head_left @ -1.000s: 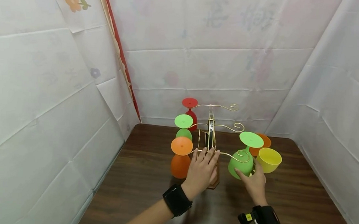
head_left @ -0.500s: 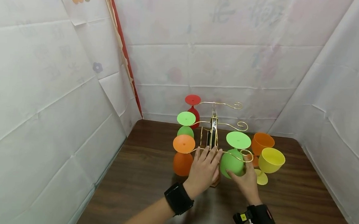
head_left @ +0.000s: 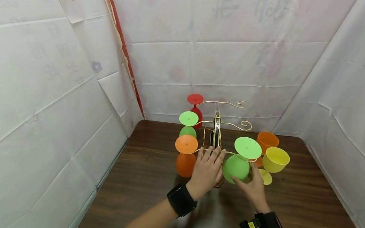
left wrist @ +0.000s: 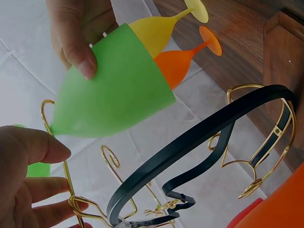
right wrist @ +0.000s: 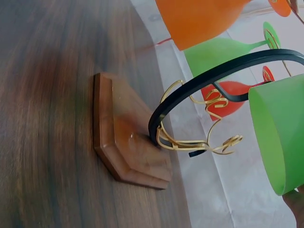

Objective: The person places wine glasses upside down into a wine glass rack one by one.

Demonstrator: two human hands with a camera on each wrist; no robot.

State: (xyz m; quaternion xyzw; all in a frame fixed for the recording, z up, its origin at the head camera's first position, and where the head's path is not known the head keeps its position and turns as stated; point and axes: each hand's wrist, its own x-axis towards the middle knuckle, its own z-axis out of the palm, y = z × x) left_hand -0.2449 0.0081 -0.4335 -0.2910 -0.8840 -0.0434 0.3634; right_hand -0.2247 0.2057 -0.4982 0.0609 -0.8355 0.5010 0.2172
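My right hand (head_left: pixel 254 188) holds a green goblet (head_left: pixel 235 169) upside down by its bowl. The goblet's round foot lies over the front right gold arm of a wine glass rack (head_left: pixel 217 129), its stem close against the wire in the left wrist view. My left hand (head_left: pixel 207 171) rests on the rack's front with fingers extended over the gold wire. On the rack's left side hang an orange goblet (head_left: pixel 185 164), another green goblet (head_left: pixel 188 118) and a red goblet (head_left: pixel 195 99), all upside down.
An orange goblet (head_left: pixel 267 141) and a yellow goblet (head_left: pixel 276 160) stand upright on the dark wood table (head_left: pixel 130 183), right of the rack. The rack's wooden base (right wrist: pixel 128 137) sits on the table. White sheeting (head_left: pixel 233 61) surrounds the table's back and sides.
The right hand has brought the green goblet leftward to the rack, its foot coming over the front right arm. The left hand stays on the rack.
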